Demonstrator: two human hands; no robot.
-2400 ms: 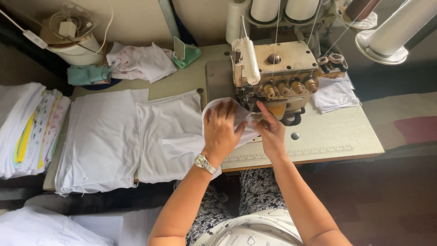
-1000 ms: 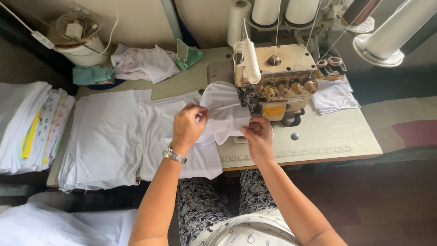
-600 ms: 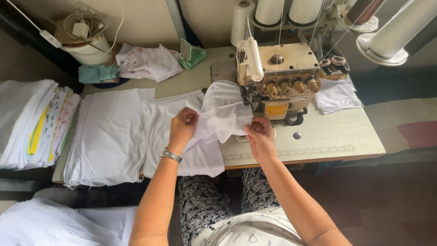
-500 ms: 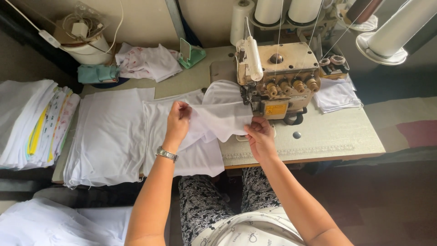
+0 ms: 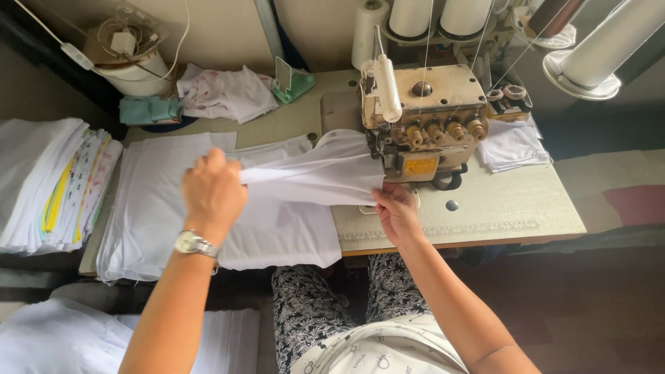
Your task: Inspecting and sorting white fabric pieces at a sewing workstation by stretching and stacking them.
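At a cream sewing table (image 5: pixel 506 208), a person stretches a white fabric piece (image 5: pixel 315 176) between two hands held well apart. The left hand (image 5: pixel 211 194), a metal wristwatch (image 5: pixel 194 244) on its wrist, is clamped on the cloth's left end and lifts it above a stack of white fabric (image 5: pixel 159 208) lying on the table's left half. The right hand (image 5: pixel 396 211) pinches the cloth's right end on the table surface, just in front of the beige overlock machine (image 5: pixel 422 121); the fabric's far right edge runs up against the machine's near left side. Whether it lies under the presser foot cannot be told. Thread cones (image 5: pixel 436 17) stand behind the machine, threads running down to it. A folded white bundle (image 5: pixel 512 145) lies to the machine's right. At far left sits a pile of folded cloth with coloured edges (image 5: pixel 48 183); a crumpled printed garment (image 5: pixel 225 90) and a green holder (image 5: pixel 291 79) rest at the table's far edge.
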